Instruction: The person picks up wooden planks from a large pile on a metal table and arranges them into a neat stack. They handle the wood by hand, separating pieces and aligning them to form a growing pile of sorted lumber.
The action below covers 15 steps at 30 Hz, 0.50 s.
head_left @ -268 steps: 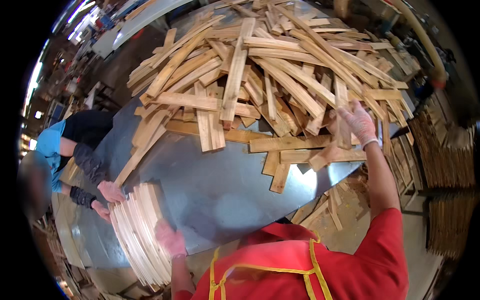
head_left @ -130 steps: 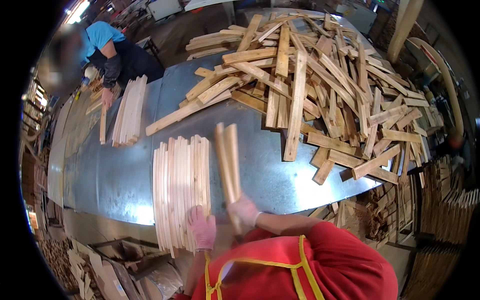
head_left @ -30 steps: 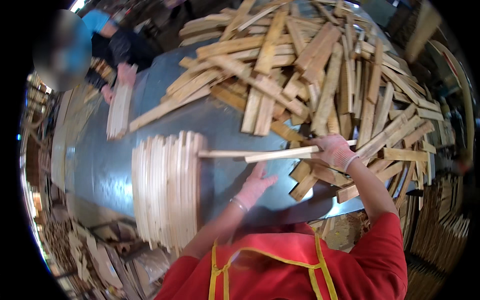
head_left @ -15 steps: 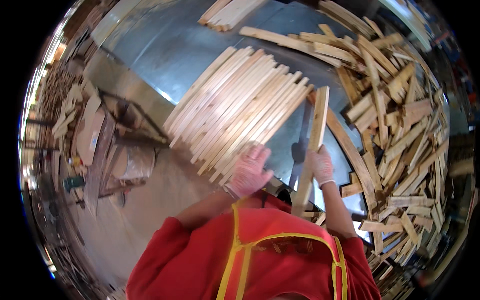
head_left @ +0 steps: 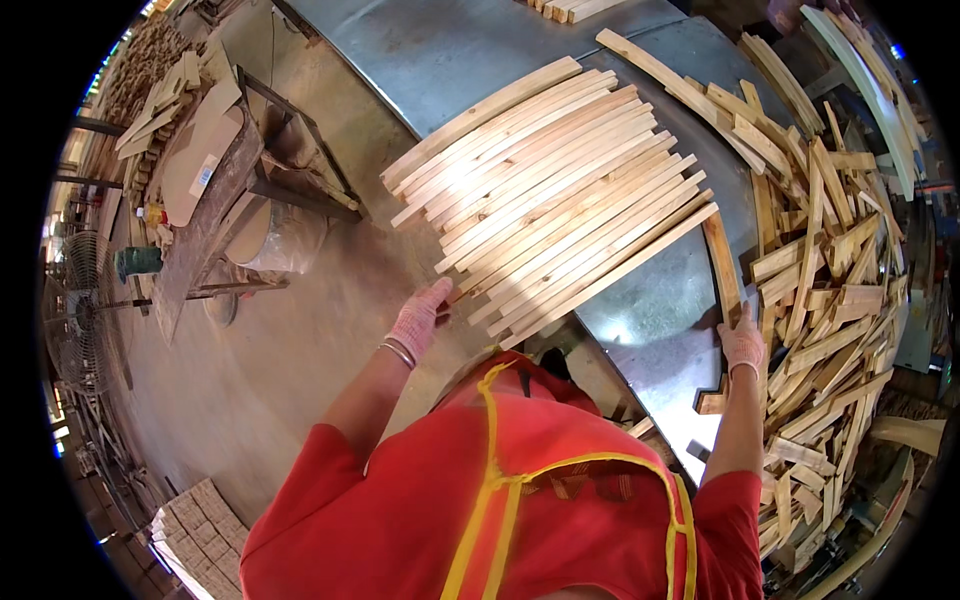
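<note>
A row of pale wooden strips [head_left: 560, 190] lies side by side on the metal table, their near ends uneven and sticking out past its edge. My left hand [head_left: 422, 322], in a light glove, is at those near ends on the left side, fingers stretched forward and thumb apart. On the right, my gloved right hand [head_left: 743, 345] has its fingers around the near end of a browner wooden board [head_left: 722, 265], which lies on the table between the row and a heap of loose wood. The undersides of the fingers are hidden.
The heap of mixed wood pieces [head_left: 830, 300] covers the table's right side. More strips [head_left: 575, 8] lie at the far edge of the metal table [head_left: 650, 325]. To the left stand a cluttered frame table [head_left: 225, 190] and a fan [head_left: 82, 310].
The strip my right hand held upright is out of that hand, and a strip now lies along the row's right side. My right hand moved right to the browner board; my left moved left.
</note>
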Motion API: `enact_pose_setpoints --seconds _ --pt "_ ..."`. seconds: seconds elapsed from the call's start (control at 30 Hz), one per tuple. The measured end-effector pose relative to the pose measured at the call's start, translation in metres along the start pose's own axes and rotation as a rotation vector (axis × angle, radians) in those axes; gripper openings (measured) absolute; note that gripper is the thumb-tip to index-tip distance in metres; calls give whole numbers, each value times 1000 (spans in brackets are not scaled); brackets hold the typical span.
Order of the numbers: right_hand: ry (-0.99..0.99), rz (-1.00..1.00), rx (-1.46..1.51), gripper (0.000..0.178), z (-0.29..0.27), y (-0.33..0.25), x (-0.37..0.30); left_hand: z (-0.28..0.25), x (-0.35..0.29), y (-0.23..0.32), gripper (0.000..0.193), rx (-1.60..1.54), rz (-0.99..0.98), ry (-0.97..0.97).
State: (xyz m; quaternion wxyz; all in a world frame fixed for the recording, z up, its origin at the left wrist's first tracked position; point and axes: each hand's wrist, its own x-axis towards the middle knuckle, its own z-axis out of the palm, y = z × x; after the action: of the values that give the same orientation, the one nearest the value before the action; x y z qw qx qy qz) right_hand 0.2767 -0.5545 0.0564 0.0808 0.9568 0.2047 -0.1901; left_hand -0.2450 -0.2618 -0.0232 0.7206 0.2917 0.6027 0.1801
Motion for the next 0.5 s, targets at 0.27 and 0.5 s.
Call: enact_pose_setpoints --seconds 0.27,0.5 --pt "-235 -193 1077 38 98 -55 1 21 -2 -14 35 36 -145 -232" --pt "-326 -275 1183 74 16 -119 -6 48 9 1 39 -1 -155 -338"
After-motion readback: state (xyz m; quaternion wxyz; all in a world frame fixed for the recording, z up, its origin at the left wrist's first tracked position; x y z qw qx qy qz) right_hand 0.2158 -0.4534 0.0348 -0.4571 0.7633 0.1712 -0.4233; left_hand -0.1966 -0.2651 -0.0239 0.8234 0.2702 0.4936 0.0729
